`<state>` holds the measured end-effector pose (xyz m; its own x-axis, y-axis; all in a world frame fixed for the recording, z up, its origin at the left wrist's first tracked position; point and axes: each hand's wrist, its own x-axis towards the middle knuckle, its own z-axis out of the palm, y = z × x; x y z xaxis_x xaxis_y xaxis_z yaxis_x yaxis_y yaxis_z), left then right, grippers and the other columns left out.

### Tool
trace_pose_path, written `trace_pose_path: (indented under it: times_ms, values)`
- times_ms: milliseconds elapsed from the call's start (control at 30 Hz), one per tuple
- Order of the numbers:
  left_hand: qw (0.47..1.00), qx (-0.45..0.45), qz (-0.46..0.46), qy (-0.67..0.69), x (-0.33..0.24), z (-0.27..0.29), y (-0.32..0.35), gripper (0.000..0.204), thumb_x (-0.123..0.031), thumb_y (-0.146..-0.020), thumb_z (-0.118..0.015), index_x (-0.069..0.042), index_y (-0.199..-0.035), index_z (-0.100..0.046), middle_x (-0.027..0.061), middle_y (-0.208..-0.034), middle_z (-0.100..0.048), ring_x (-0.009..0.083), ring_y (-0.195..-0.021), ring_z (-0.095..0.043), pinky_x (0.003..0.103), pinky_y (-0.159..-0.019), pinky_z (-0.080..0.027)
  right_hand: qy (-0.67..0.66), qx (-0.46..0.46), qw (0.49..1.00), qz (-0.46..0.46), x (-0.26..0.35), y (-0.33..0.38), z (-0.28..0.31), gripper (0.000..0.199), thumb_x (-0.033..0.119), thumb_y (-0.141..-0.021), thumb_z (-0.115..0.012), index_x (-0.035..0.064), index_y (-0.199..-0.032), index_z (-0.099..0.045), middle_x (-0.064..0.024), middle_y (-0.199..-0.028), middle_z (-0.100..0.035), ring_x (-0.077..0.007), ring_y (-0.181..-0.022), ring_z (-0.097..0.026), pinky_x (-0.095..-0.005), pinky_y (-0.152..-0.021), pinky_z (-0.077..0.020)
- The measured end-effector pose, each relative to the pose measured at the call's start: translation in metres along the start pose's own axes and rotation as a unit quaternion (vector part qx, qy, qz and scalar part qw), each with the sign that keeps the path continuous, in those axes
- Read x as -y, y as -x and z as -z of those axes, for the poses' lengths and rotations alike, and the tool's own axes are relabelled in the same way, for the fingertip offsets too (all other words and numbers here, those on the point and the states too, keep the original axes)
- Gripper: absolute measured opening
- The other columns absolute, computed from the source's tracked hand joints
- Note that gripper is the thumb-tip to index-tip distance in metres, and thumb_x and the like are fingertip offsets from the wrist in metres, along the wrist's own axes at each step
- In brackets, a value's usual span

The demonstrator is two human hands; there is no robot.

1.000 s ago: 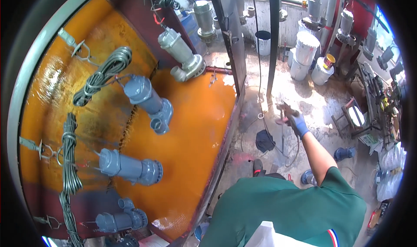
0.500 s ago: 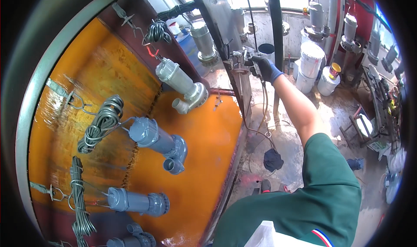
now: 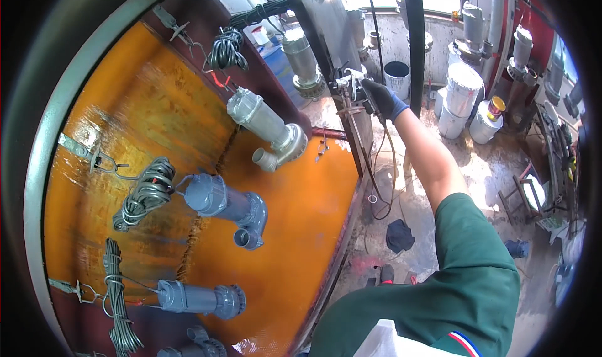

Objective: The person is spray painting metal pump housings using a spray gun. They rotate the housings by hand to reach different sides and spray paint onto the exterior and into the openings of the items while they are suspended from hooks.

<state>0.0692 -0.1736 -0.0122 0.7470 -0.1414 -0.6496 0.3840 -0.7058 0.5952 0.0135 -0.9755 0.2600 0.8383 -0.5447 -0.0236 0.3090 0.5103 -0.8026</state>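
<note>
My right hand (image 3: 381,98), in a dark glove, reaches forward and is closed around a silver spray gun (image 3: 351,79). The gun is beside a bracket on an upright metal post (image 3: 325,27); whether it touches the bracket I cannot tell. From the gun a thin hose (image 3: 393,175) hangs and loops toward the floor. My left hand is out of view. On the left, freshly coated grey pumps hang from hooks with coiled cables: a blue-grey pump (image 3: 226,203), a lighter pump (image 3: 266,125) and a lower pump (image 3: 200,297).
Orange, paint-coated panels (image 3: 269,250) stand behind the pumps. White buckets (image 3: 461,96) and a dark-rimmed bucket (image 3: 397,81) stand ahead. More pumps (image 3: 471,31) hang at the far right. A dark cloth (image 3: 399,236) lies on the floor, and a cluttered rack (image 3: 555,162) stands right.
My right hand has brought the spray gun closer to the post's bracket. The hose has swung, and the whole view has shifted slightly.
</note>
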Motion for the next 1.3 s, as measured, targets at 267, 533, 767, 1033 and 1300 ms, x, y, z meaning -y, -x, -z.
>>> trace_pose_path:
  times_ms: [267, 533, 767, 1033, 1300]
  values:
    - [1.000, 0.008, -0.004, -0.026, -0.015, -0.001, 0.000, 0.035, -0.026, -0.106, -0.056, 0.000, -0.126, -0.067, 0.0108, -0.111, -0.070, 0.0200, -0.095, -0.064, 0.033, -0.086, -0.051, -0.058, 0.034, 0.997, -0.021, -0.008, -0.021, -0.021, 0.038, 0.046, -0.101, -0.066, 0.0086, -0.107, -0.070, -0.0047, -0.084, -0.073, -0.0180, -0.063, -0.070, -0.0296, -0.050, -0.0565]
    - [0.994, 0.064, -0.036, -0.075, -0.041, -0.018, -0.015, 0.034, -0.026, -0.105, -0.058, -0.001, -0.124, -0.068, 0.0102, -0.109, -0.071, 0.0198, -0.092, -0.065, 0.033, -0.083, -0.052, 0.654, -0.221, 0.716, 0.103, -0.168, 0.036, 0.137, 0.035, 0.033, -0.099, -0.054, 0.0048, -0.105, -0.074, -0.0222, -0.097, -0.076, -0.0409, -0.093, -0.074, -0.0516, -0.089, -0.0566]
    - [0.972, 0.148, -0.069, -0.167, -0.021, -0.018, -0.050, 0.033, -0.026, -0.104, -0.060, -0.001, -0.123, -0.069, 0.0097, -0.107, -0.071, 0.0197, -0.090, -0.065, 0.033, -0.081, -0.052, 0.528, -0.143, 0.677, -0.493, -0.296, 0.469, 0.125, 0.025, 0.008, -0.088, -0.058, -0.0018, -0.103, -0.075, -0.0221, -0.097, -0.077, -0.0339, -0.085, -0.077, -0.0458, -0.076, -0.0612]
    - [0.889, 0.290, -0.099, -0.341, -0.003, -0.024, -0.086, 0.032, -0.027, -0.104, -0.062, -0.002, -0.122, -0.070, 0.0091, -0.105, -0.072, 0.0195, -0.087, -0.066, 0.033, -0.078, -0.053, 0.428, -0.304, 0.575, -0.628, -0.368, 0.983, 0.053, 0.021, 0.022, -0.080, -0.075, 0.0085, -0.095, -0.082, -0.0147, -0.097, -0.079, -0.0288, -0.085, -0.077, -0.0441, -0.077, -0.0608]
    - [0.820, 0.381, -0.175, -0.389, -0.055, -0.122, -0.097, 0.031, -0.027, -0.103, -0.064, -0.002, -0.121, -0.071, 0.0085, -0.102, -0.073, 0.0193, -0.084, -0.067, 0.033, -0.076, -0.054, 0.240, -0.544, 0.617, -0.516, -0.455, 1.035, -0.114, 0.042, 0.055, -0.086, -0.069, 0.0167, -0.093, -0.085, -0.0108, -0.102, -0.080, -0.0299, -0.097, -0.072, -0.0408, -0.091, -0.0560]
